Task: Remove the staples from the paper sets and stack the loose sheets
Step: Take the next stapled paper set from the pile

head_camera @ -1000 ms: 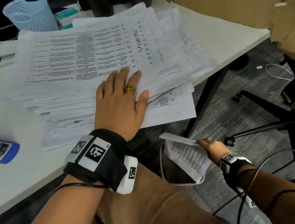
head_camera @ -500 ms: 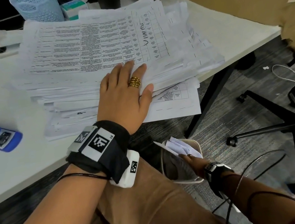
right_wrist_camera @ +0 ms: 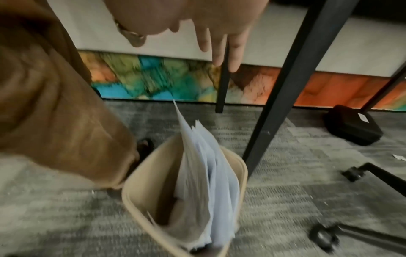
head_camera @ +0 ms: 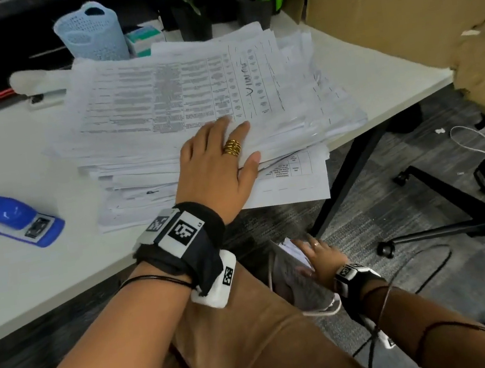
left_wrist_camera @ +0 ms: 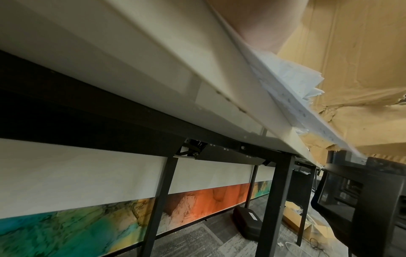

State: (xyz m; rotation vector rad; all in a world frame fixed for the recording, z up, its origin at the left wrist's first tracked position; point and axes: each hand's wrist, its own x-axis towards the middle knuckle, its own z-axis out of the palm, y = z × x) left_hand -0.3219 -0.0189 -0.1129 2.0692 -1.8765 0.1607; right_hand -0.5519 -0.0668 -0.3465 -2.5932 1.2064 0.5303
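Below the table's (head_camera: 375, 71) near edge, the right hand (head_camera: 318, 255), a second ago pinching a sheet, now hangs fingers apart over the bin (right_wrist_camera: 136, 196) holding those sheets (right_wrist_camera: 206, 173), while the flat left hand (head_camera: 217, 168) steadies the paper pile (head_camera: 186, 104), so another set likely follows.

1. A white table (head_camera: 15, 284) carries a big untidy paper stack (head_camera: 192, 103) in the middle.
2. A blue stapler (head_camera: 15, 220) lies near left.
3. At the far edge stand a pale blue mesh holder (head_camera: 92, 33) and a small box (head_camera: 143, 40).
4. On the carpet floor (head_camera: 350, 225), a beige bin (right_wrist_camera: 136, 200) holds sheets.
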